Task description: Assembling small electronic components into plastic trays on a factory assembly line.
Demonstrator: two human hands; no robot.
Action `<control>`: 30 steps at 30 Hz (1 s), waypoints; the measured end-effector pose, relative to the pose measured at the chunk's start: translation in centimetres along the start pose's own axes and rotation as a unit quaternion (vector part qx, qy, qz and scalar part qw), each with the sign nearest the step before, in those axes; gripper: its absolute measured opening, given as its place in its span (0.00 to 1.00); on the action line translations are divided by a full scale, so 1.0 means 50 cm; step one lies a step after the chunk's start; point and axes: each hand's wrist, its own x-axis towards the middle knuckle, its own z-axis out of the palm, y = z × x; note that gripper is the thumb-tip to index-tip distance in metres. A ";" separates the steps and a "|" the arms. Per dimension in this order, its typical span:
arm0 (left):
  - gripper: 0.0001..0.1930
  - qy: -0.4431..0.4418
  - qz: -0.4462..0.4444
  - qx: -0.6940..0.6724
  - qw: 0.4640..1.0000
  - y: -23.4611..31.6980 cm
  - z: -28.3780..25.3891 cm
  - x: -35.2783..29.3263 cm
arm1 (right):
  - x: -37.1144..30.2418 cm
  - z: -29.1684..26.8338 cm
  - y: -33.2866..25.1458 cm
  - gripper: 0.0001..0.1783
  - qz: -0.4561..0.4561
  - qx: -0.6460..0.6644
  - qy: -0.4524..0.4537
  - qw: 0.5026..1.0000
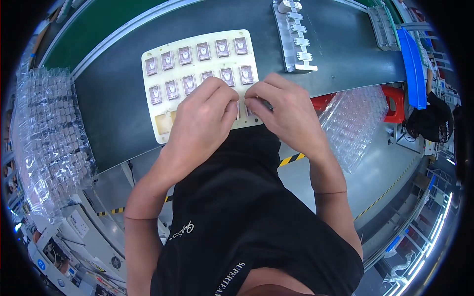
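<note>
A cream-coloured tray (197,42) lies on the dark workbench, with rows of small pinkish rectangular parts (203,51) set in its pockets. Each part has a pale round centre. An unfilled pocket (163,124) shows at the tray's near left corner. My left hand (205,111) reaches over the near row, thumb and fingers pinched together. Beside it, my right hand (286,106) is closed in a pinch at the near right corner, against a small pinkish piece. My fingers hide most of the near row and whatever is in either pinch.
A metal fixture (291,42) with several clip-like pieces stands at the far right of the bench (340,54). Stacked clear blister trays (57,128) rise on the left. More clear trays (353,121) rest over a red crate (393,103). Another person (434,116) is beyond a blue chute (412,69).
</note>
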 end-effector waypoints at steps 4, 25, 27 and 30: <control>0.02 0.018 0.031 0.077 0.996 -0.008 0.017 -0.002 | 0.001 -0.001 0.001 0.05 0.004 -0.002 -0.004 1.000; 0.10 0.007 0.007 0.107 0.994 0.010 -0.026 -0.041 | -0.012 0.026 0.011 0.04 -0.023 -0.023 0.042 0.999; 0.10 0.009 0.014 0.109 0.994 0.014 -0.033 -0.038 | -0.013 0.023 0.014 0.05 -0.024 -0.018 0.048 0.998; 0.10 0.028 0.009 0.100 0.995 0.019 -0.053 -0.023 | -0.014 -0.001 0.028 0.05 0.020 0.068 0.092 0.993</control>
